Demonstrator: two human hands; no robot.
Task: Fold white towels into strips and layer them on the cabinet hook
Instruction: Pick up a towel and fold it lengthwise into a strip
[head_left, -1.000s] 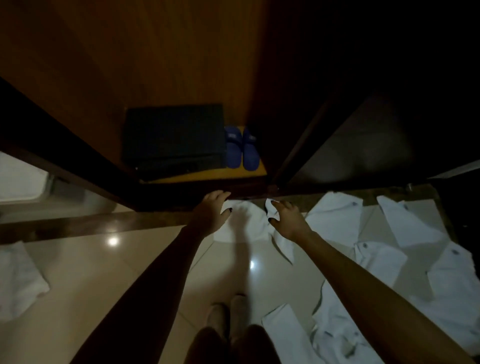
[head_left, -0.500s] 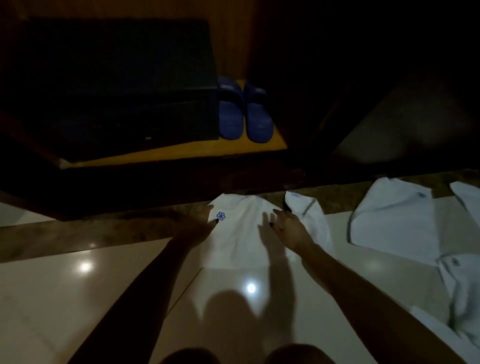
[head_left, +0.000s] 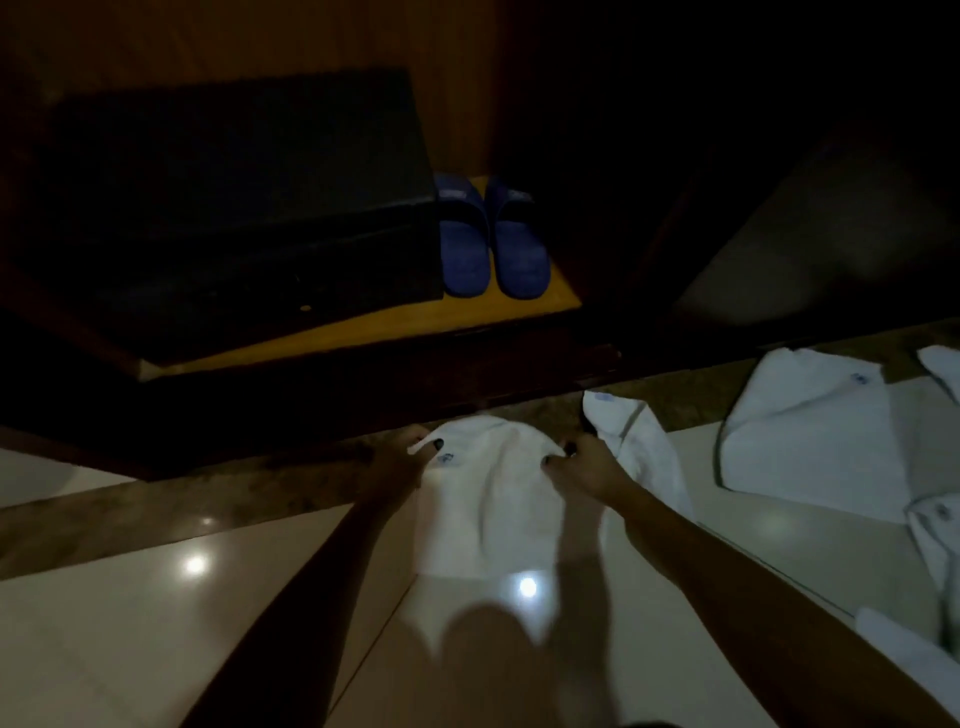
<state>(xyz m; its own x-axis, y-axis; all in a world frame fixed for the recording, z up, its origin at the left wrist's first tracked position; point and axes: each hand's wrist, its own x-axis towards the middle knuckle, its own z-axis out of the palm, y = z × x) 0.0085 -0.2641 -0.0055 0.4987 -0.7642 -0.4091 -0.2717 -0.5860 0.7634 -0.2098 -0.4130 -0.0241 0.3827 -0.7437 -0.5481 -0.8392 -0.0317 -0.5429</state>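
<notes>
The white towel lies flat on the pale tiled floor right in front of us, its far edge touching the brown stone strip at the foot of the open cabinet. We now have it by its two far corners. Our left hand pinches the left corner next to the small blue logo, with a bit of cloth showing between thumb and fingers. Our right hand has its fingers curled onto the right corner. The frame is soft here, so we cannot judge how firm either hold is.

Half a second ago both hands lay flatter at the towel's edges. A second ago we stood higher and were only reaching down. We read this as the end of smoothing and the start of the first fold: the far edge seems ready to be drawn towards us.

A second towel lies just beside our right hand, and a larger towel spreads further right, well apart. Inside the cabinet a pair of blue slippers stands next to a dark box. No hook is in view, so hanging is not yet done.
</notes>
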